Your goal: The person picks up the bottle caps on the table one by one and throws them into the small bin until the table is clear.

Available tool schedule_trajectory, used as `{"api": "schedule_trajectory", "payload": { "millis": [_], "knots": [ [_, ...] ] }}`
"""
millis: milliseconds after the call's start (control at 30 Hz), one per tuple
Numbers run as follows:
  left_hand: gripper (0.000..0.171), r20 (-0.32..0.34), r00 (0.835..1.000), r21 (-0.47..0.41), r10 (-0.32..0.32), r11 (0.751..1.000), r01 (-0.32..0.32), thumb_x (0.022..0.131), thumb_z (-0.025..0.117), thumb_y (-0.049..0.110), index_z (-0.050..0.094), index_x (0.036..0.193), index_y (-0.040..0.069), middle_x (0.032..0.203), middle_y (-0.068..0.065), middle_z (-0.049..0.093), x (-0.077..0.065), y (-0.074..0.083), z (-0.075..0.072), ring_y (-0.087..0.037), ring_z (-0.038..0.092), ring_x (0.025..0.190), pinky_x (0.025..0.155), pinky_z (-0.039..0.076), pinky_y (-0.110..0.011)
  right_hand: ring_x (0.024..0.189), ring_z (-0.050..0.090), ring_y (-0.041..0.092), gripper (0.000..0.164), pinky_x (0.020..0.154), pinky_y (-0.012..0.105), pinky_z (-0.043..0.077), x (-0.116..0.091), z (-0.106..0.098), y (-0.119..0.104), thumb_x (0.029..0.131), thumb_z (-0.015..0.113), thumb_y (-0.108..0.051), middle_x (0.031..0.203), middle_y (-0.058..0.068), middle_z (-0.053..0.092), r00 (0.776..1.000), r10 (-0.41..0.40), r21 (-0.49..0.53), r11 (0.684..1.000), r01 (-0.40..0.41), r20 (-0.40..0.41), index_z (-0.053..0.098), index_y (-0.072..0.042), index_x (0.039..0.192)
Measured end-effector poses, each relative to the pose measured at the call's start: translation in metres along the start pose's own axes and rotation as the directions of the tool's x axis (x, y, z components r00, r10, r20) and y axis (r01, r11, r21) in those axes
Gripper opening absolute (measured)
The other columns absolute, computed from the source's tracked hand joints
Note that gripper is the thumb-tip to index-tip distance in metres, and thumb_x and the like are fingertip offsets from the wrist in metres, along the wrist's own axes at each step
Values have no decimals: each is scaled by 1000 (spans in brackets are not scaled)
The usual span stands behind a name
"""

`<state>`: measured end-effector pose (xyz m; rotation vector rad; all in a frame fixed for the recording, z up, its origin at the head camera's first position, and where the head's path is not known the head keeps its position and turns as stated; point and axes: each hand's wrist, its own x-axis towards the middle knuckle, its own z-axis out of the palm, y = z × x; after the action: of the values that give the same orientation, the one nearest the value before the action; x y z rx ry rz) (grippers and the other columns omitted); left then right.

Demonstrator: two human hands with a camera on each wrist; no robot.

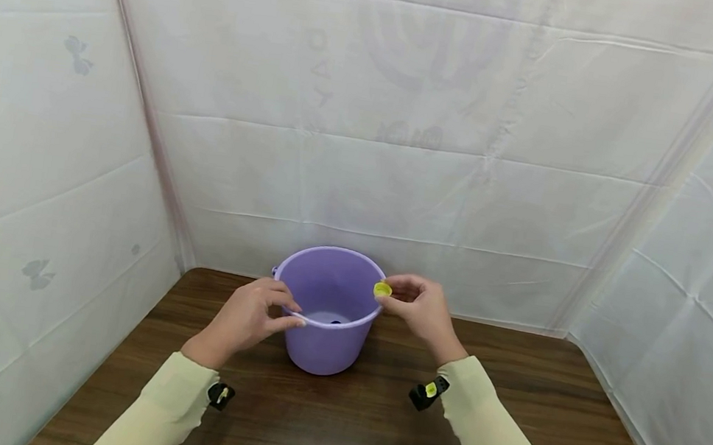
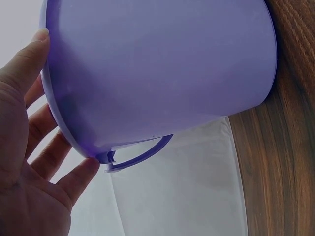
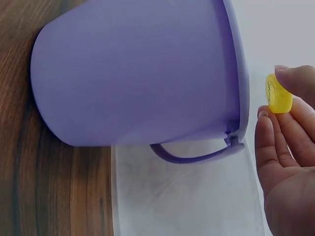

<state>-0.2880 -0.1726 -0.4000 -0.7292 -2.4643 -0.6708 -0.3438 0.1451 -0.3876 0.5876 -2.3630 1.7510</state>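
A purple bucket (image 1: 324, 348) stands upright on the wooden table, its mouth facing up. My left hand (image 1: 249, 313) holds the bucket's near-left rim, the thumb outside and the fingers over the edge; the left wrist view shows the thumb tip on the rim (image 2: 59, 110). Between the thumb and fingers of my right hand (image 1: 420, 306) is a small yellow bottle cap (image 1: 382, 289), pinched just above the right side of the rim. Seen in the right wrist view, the yellow cap (image 3: 279, 93) is apart from the bucket. A small dark object (image 1: 335, 322) shows on the bucket's floor, mostly hidden by the near wall.
White sheeting (image 1: 387, 189) rises behind the table and along both sides. The brown wooden tabletop (image 1: 304, 431) spreads around the bucket. The bucket's purple handle (image 3: 189, 160) hangs down on its far side. Each wrist wears a black strap (image 1: 429, 392).
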Motion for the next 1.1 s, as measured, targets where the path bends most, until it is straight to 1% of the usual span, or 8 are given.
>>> {"api": "schedule_trajectory", "payload": {
  "millis": [233,500,733,1000,1100],
  "knots": [
    [16,2,1000,3,0,1000,0,78,89,36,80,86,26,89,14,71,0,0,0,-13,67,94,85,58,-37,90,76,19,34,75,25,62,6,8,-5,79,90,-15,106,17,77,1000,-9,5,1000,9,20,77,-3,108],
    [15,6,1000,6,-6,1000,6,78,89,36,81,86,26,89,14,71,0,0,0,-12,67,93,85,58,-36,92,77,23,33,76,25,62,13,16,-5,80,90,-15,106,17,77,999,-22,24,999,21,39,78,-4,108],
    [16,8,1000,3,-9,1000,9,78,89,35,80,87,26,88,14,71,1,0,0,-12,66,93,85,58,-36,91,76,18,31,78,27,62,17,23,-6,80,89,-15,105,12,78,999,-12,11,1000,12,33,78,-5,108],
    [16,9,1000,6,-7,1000,7,77,90,35,80,86,26,88,14,71,0,0,0,-12,66,94,85,58,-36,90,77,20,31,78,28,62,18,31,-9,80,89,-12,104,16,78,999,-24,24,999,23,42,77,-1,107],
    [16,8,1000,3,-7,1000,7,77,90,35,80,86,26,88,14,71,0,1,0,-12,66,94,85,58,-37,90,77,21,30,79,29,62,19,34,-9,81,88,-11,104,16,78,999,-29,28,999,28,40,77,-1,107]
  ]
}}
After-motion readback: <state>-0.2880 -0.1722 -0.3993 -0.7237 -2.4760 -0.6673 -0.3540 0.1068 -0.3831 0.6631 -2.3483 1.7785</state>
